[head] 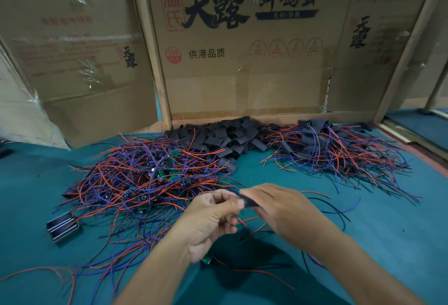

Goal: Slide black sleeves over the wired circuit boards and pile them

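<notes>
I see both hands meeting over the table (388, 232): my right hand (278, 210) pinches a black sleeve (249, 203), and my left hand (211, 217) grips its other end. Bare boards (145, 178) lie left, loose sleeves (228, 140) behind, sleeved boards (339, 147) right.

free: bare green mat (388, 232) at right | blocked: wire tangle (145, 178) left, sleeve heap (225, 137) and finished pile (334, 149) behind, cardboard wall (242, 74) seemingly closing the back

Both forearms reach forward, hands meeting at centre. Left hand (213, 217) palm-up, fingers curled, thumb and forefinger pinching. Right hand (278, 210) knuckles-up, fingers pinching opposite the left.
</notes>
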